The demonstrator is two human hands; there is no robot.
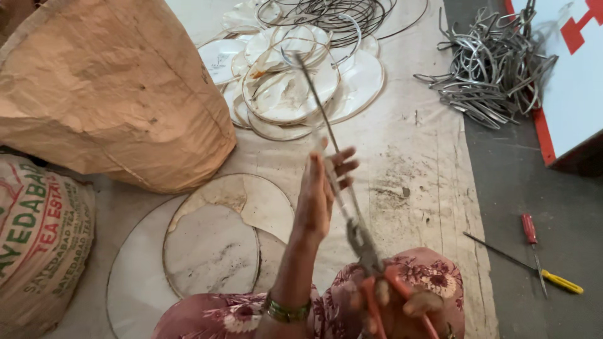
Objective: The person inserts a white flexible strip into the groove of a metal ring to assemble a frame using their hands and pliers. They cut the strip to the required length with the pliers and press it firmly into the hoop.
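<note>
My right hand (402,311) grips red-handled pliers (367,263) low in the view; their jaws clamp one end of a long metal wire (321,107) that rises away toward the stacked discs. My left hand (320,191) is raised with its fingers spread, fingertips touching the wire about midway. The wire's far end curves into a hook over the pile of white round discs with metal rims (295,81). The moving pliers and wire are blurred.
A large brown sack (113,88) and a printed sack (38,238) stand at left. Flat round discs (213,245) lie on the cloth near my knees. Bent metal strips (490,69) are heaped at upper right, wire rings (339,12) at top. Two screwdrivers (534,251) lie at right.
</note>
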